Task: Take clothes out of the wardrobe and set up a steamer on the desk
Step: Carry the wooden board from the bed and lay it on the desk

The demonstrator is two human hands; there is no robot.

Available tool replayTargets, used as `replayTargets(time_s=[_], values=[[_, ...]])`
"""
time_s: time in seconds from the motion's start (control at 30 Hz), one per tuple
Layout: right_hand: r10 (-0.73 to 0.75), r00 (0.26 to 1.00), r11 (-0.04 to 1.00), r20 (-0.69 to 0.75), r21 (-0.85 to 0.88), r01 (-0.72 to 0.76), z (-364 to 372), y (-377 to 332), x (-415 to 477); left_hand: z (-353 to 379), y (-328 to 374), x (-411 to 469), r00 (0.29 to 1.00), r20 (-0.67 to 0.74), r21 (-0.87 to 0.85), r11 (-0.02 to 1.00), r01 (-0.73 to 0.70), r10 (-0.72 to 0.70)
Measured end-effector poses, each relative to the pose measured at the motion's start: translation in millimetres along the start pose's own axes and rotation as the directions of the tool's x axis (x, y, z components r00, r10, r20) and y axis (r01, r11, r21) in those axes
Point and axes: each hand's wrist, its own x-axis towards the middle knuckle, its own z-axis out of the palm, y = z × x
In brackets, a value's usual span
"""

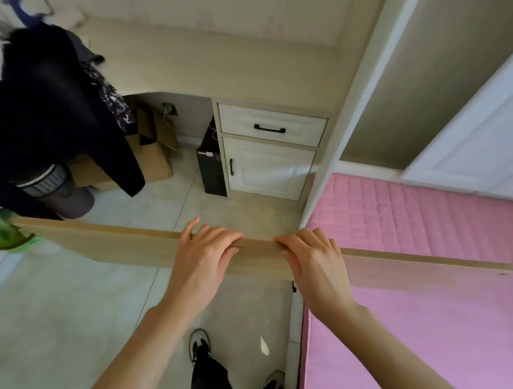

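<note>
A long light wooden board [94, 242] stretches across the view at waist height, held level on its edge. My left hand [205, 253] grips its top edge near the middle, fingers curled over it. My right hand [311, 259] grips the same edge just to the right. Ahead stands the beige desk [215, 67], its top bare in the middle. Dark clothes [43, 103] hang in a heap at the left, over the desk's left end. No steamer shows.
Under the desk are cardboard boxes [152, 147], a black computer tower [210, 169] and a white drawer cabinet [267, 152]. A pink mattress [411, 266] fills the right. A green object [3, 234] lies on the tiled floor at left. My feet show below.
</note>
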Motion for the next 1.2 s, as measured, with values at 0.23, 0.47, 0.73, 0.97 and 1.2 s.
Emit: replayTargets(time_s=[0.23, 0.47, 0.73, 0.97, 1.2], values=[[-0.037, 0.998, 0.998, 0.049, 0.052, 0.035, 30.2, -74.1, 57.9, -54.7, -85.1, 11.6, 0.997, 0.056, -0.008, 0.998, 0.057, -0.056], [-0.058, 0.996, 0.995, 0.074, 0.090, 0.051, 66.9, -143.9, 117.6, -99.2, -172.3, 29.7, 0.997, 0.045, -0.003, 0.998, 0.058, -0.057], [-0.074, 0.993, 0.982, 0.096, 0.180, 0.056, 98.3, -189.1, 191.2, -135.8, -240.4, 69.5, 0.998, 0.007, 0.041, 0.997, 0.060, -0.060], [-0.095, 0.988, 0.977, 0.121, 0.202, 0.069, 117.0, -185.9, 265.3, -139.5, -276.9, 130.6, 0.998, -0.012, 0.077, 0.995, 0.070, -0.069], [-0.104, 0.989, 0.971, 0.101, 0.227, 0.079, 122.4, -152.4, 365.0, -126.3, -299.8, 228.7, 0.997, -0.063, 0.100, 0.994, 0.052, -0.046]])
